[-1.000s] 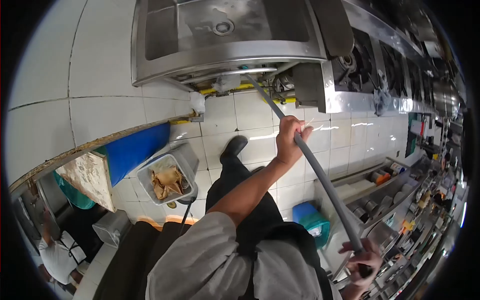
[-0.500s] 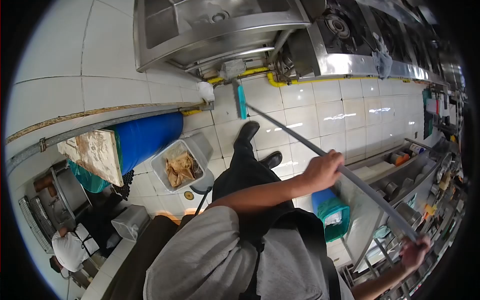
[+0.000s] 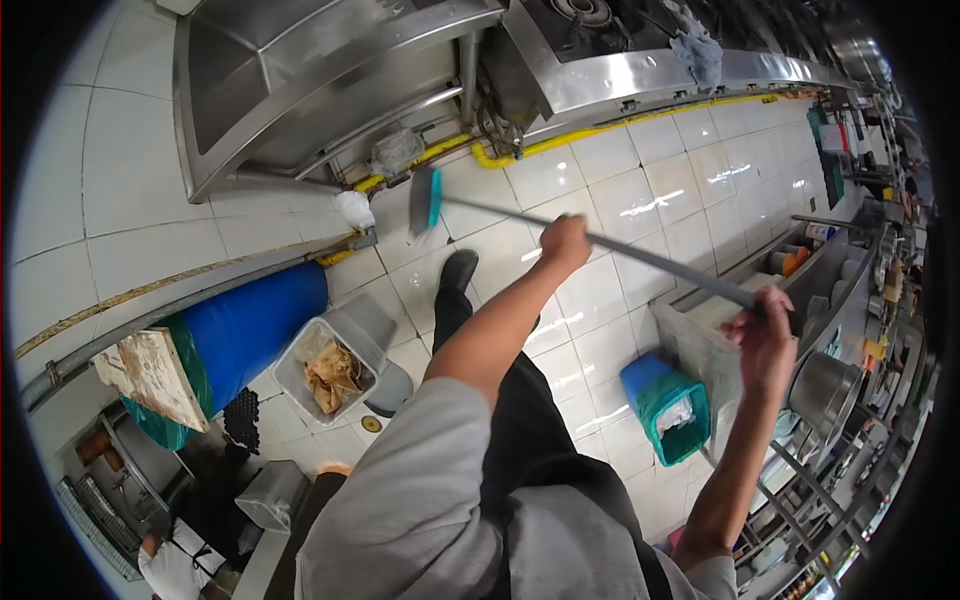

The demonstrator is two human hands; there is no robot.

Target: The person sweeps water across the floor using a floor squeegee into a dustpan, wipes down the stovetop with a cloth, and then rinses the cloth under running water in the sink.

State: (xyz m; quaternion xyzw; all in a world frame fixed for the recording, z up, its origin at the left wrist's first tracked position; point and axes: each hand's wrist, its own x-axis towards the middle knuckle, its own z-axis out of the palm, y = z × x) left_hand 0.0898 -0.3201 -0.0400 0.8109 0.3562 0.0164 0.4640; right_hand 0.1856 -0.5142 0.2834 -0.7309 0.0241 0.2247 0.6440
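Observation:
A broom with a long grey handle and a turquoise-edged, dark-bristled head reaches across the floor in front of me. Its head rests on the white tiles near the sink unit, slightly blurred. My left hand is closed around the middle of the handle. Higher up, at the handle's end, my right hand holds it with bent fingers. Close to the broom head stands my dark boot.
A yellow pipe runs along the floor beneath the stove and the steel sink. To my left are a grey bin with brown paper and a blue drum. A green-lined bin stands right. Another person is lower left.
Both hands have pushed forward and left with the broom, my arms now straighter. The broom head has swung nearer the sink's underside. My view has shifted too.

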